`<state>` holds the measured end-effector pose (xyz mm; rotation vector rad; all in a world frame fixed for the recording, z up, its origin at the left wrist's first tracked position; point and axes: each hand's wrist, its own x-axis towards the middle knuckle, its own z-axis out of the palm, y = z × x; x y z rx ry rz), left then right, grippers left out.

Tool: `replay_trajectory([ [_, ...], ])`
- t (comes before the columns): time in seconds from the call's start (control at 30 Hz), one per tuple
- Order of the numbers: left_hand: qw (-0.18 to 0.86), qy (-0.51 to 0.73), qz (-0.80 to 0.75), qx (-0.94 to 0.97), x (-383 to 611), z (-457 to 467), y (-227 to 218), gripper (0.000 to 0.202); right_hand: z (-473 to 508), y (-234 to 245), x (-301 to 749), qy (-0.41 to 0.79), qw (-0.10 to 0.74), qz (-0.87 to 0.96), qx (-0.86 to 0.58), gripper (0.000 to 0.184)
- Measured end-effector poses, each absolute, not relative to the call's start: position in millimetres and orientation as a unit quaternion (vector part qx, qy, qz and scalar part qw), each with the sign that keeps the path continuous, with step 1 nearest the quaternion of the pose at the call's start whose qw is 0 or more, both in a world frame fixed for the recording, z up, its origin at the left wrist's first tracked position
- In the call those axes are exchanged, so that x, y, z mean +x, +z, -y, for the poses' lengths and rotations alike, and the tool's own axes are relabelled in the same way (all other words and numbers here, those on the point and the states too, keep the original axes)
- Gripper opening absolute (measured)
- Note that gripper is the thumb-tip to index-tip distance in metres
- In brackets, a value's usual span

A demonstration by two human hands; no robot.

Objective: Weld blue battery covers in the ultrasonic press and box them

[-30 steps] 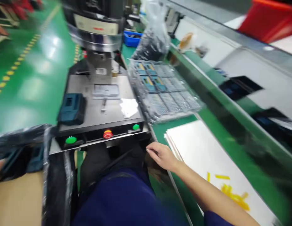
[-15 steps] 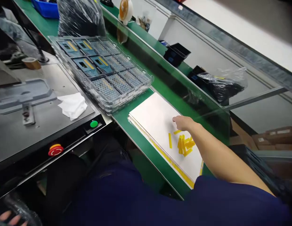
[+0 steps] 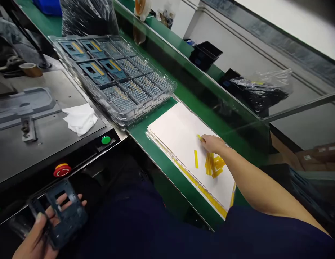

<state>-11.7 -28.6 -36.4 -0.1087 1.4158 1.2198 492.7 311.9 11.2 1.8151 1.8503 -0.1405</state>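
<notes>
My left hand (image 3: pixel 39 235) is at the bottom left, fingers wrapped round a dark blue plastic frame part (image 3: pixel 65 212) with rectangular cut-outs, held flat in front of the machine's edge. My right hand (image 3: pixel 214 144) reaches over a stack of white sheets (image 3: pixel 178 131) on the green bench, its fingertips pinching a yellow tape strip (image 3: pixel 199 137). Several more yellow strips (image 3: pixel 214 163) lie stuck on the sheet just beside the wrist, and one lone strip (image 3: pixel 196 159) lies apart to their left.
A clear blister tray (image 3: pixel 153 90) holding several blue frame parts sits beyond the sheets. The grey press table (image 3: pixel 48 140) at left carries a white cloth (image 3: pixel 79 118), a red stop button (image 3: pixel 62 169) and a green button (image 3: pixel 105 140). A glass partition (image 3: pixel 210 90) edges the bench.
My left hand has come up into view holding the blue frame part. My right hand has shifted slightly on the white sheet and closed its fingertips on a yellow strip.
</notes>
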Motion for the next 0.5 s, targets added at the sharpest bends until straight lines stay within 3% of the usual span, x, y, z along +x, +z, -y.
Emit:
replay_trajectory([
  [0.1,0.576,0.547,-0.604,-0.073,1.5,7.9,-28.2,0.059,-316.9,14.2,461.4,-0.145,0.142,-0.696,0.689,0.026],
  [0.23,0.586,0.585,-0.553,-0.093,16.1,-12.5,-21.7,0.059,-313.2,13.2,389.0,-0.467,-0.159,-0.604,0.626,0.034],
  [0.33,0.605,0.612,-0.498,-0.101,24.3,-22.7,-17.6,0.059,-302.3,11.0,328.9,-0.565,-0.21,-0.585,0.542,0.046],
  [0.5,0.604,0.643,-0.458,-0.107,28.6,-31.8,-13.8,0.057,-277.7,0.5,249.6,-0.636,-0.211,-0.584,0.457,0.04],
])
